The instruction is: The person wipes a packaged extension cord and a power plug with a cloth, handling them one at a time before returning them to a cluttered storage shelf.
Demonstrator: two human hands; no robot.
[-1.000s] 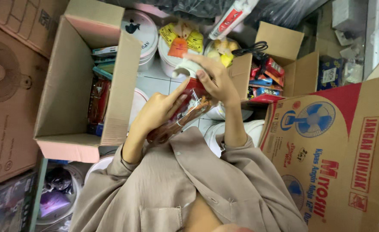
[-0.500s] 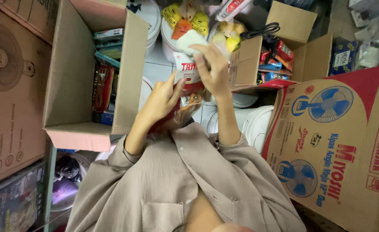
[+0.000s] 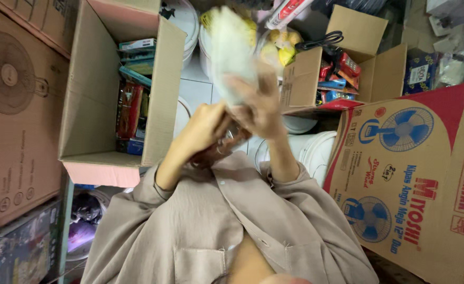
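Here, your right hand (image 3: pixel 261 105) is raised in front of your chest, fingers curled around the lower end of a pale packet (image 3: pixel 232 52), which is blurred. The packet's long axis runs up and away from that hand, out over the white tubs (image 3: pixel 190 21). Your left hand (image 3: pixel 205 123) sits just beside and slightly below, closed on a reddish-brown packet (image 3: pixel 219 150) against your lap. The right hand is the nearer to the pale packet. Left of both stands the open cardboard box (image 3: pixel 158 100) of goods; right, a smaller open box (image 3: pixel 300 79).
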